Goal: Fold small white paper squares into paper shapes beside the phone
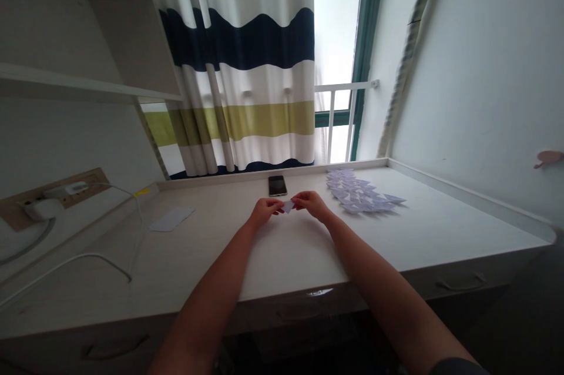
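Observation:
A small piece of folded white paper (288,206) is held between my two hands over the middle of the desk. My left hand (265,210) pinches its left edge, and the fingers of my right hand (309,203) close on its right edge. Just beyond them lies a dark phone (277,186), flat on the desktop. To the right, a pile of folded white paper pieces (359,191) is laid out in overlapping rows. Off to the left rest some flat sheets of white paper (171,219).
The pale desk (211,257) has a raised rim at the back and right. A white cable (99,255) runs over its left side from a wall socket strip (57,196). Shelves (88,90) overhang the left. Behind hangs a striped curtain (247,87) beside a window.

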A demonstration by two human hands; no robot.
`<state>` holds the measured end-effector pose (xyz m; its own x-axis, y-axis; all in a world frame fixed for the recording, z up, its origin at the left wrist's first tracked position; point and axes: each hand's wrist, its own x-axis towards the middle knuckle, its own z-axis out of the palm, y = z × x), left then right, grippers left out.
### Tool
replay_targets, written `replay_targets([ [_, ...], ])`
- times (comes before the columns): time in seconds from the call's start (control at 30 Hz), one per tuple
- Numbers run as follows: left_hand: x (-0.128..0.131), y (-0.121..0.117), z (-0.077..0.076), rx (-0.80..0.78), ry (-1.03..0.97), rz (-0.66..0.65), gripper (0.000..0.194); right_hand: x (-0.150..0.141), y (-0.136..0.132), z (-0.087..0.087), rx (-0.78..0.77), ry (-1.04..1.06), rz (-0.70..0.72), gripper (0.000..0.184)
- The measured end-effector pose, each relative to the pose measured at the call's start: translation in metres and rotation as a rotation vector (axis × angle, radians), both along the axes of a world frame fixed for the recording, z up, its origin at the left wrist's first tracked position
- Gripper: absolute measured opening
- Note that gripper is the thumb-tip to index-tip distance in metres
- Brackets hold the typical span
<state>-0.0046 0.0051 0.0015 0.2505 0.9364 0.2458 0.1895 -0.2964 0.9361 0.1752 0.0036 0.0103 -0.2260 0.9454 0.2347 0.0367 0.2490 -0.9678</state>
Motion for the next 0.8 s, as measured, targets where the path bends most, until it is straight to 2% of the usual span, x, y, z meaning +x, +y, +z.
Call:
replay_targets([
  [0.17,-0.0025,-0.0002,-0.0008,-0.01,0.047,-0.002,0.036,0.0005,0.0025,-0.0026,0.013,-0.003,0.026,0.011],
  [0.33,-0.0029,-0.0025,-0.0006,-0.113,0.053,-0.103,0.041,0.0046,0.0068,-0.0045,0.094,-0.096,-0.111,0.008],
  [0.53,-0.0013,-0.0034,0.0006,-0.109,0.037,-0.101,0.04,0.006,0.0067,-0.0045,0.196,-0.199,-0.193,0.013],
  [0.67,0.0017,-0.0049,0.0011,-0.088,0.129,-0.113,0.038,0.0031,0.0049,-0.0069,0.218,-0.2,-0.101,0.014],
  [0.8,0.0046,-0.0059,0.0004,-0.069,0.135,-0.078,0.042,-0.0005,0.0011,-0.0086,0.313,-0.255,-0.044,0.014],
])
